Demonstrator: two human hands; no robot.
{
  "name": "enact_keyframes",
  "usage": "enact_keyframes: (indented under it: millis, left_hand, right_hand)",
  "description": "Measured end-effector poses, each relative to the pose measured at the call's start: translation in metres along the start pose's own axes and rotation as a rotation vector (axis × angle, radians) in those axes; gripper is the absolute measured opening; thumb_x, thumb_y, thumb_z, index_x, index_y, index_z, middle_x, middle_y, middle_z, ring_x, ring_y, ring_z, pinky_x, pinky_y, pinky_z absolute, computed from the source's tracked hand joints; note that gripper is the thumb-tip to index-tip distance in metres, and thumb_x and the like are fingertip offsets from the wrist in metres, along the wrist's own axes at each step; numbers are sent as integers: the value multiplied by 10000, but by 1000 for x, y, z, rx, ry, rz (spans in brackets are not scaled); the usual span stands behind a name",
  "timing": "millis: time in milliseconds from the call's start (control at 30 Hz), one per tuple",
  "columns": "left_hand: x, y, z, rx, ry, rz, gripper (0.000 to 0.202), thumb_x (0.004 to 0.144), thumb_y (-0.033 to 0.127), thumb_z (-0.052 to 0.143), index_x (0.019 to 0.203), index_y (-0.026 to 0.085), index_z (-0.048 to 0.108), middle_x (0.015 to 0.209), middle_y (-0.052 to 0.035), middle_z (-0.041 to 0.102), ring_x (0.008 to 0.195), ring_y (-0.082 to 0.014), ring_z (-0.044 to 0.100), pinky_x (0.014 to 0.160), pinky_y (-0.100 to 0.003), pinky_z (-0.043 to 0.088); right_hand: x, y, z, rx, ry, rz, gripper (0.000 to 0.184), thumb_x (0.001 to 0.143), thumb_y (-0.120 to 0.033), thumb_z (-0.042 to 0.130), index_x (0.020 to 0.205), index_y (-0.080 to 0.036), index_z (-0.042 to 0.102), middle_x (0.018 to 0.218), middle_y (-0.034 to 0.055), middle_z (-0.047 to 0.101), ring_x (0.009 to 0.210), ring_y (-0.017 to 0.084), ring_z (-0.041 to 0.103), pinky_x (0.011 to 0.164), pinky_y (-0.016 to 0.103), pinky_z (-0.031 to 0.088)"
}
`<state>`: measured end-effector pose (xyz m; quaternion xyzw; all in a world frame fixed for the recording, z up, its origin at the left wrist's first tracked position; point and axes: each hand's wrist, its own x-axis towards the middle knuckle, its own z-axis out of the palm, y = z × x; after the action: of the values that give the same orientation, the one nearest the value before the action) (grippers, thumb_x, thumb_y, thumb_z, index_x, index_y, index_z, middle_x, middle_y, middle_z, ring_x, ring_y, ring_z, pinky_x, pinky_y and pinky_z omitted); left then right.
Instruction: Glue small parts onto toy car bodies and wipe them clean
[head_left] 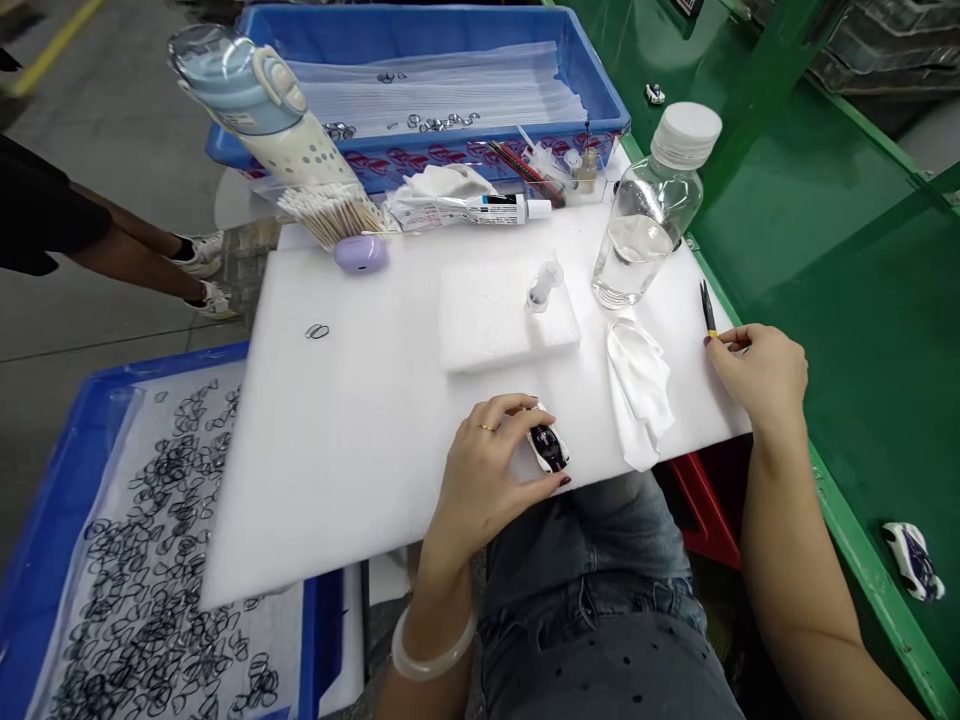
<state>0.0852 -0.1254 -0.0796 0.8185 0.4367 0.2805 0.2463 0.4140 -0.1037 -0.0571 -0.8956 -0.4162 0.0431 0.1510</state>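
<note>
My left hand (491,470) is closed around a small white toy car (547,446) with dark windows, resting on the white foam board (360,420) near its front edge. My right hand (757,372) lies at the board's right edge, its fingers pinched on black tweezers (706,308) with a yellow band, tips pointing away from me. A crumpled white cloth (641,385) lies between the hands. A small clear vial (544,285) stands on a raised white foam block (502,315).
A clear bottle (649,215) with liquid, a glue tube (480,210), cotton swabs (330,212), a purple case (361,253) and a water flask (255,100) stand at the back. Blue trays (45,540) hold small black rings. Another toy car (913,560) lies on the green bench. A person's legs at left.
</note>
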Motion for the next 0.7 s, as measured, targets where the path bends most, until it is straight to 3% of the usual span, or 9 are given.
enact_keyframes:
  millis: [100,233,300,433,500,600,700]
  left_hand:
    - [0,2,-1,-43,22,-32,511,682,276,865,1124,256,610,1211,-76,648,1123,-316,623,941,-507,525]
    - [-1,3,0,-112,83,-23,465,695,279,843,1107,260,628,1201,-85,691,1120,-318,643,944,-525,532]
    - [-1,4,0,-148,117,-24,434,706,267,821,1104,261,648,1178,-83,714,1102,-307,660,941,-518,542]
    - [-1,4,1,-202,169,-43,392,716,257,796,1094,249,691,1147,-89,740,1075,-288,686,926,-497,567]
    - [-1,5,2,-227,190,-59,384,715,268,800,1087,244,706,1143,-90,748,1070,-281,692,918,-491,577]
    - [-1,6,2,-251,207,-75,383,709,260,808,1079,226,718,1139,-97,755,1071,-274,699,921,-482,582]
    - [-1,6,3,-269,226,-81,375,700,251,813,1065,220,728,1119,-93,765,1059,-270,708,912,-473,587]
  right_hand:
    - [0,-5,-3,-27,-77,22,114,748,-340,617,753,-236,663,818,59,678,811,287,599,710,408,444]
    - [-11,3,-13,-8,-36,-21,81,727,-290,614,672,-240,646,712,33,667,701,247,581,664,374,418]
    - [-22,9,-21,52,94,-81,104,756,-289,612,747,-229,697,692,31,672,681,231,609,673,361,436]
    - [-34,10,-33,374,549,-324,233,778,-289,652,916,-153,782,698,68,693,612,201,640,600,314,469]
    - [-30,5,-30,512,666,-423,254,772,-291,662,913,-125,793,712,92,700,602,200,639,566,306,475]
    - [-16,2,-15,512,595,-442,235,771,-301,652,863,-129,783,662,77,672,573,189,617,542,299,462]
    - [-7,6,-2,231,432,-401,178,753,-290,641,782,-156,754,555,52,612,542,212,609,534,330,411]
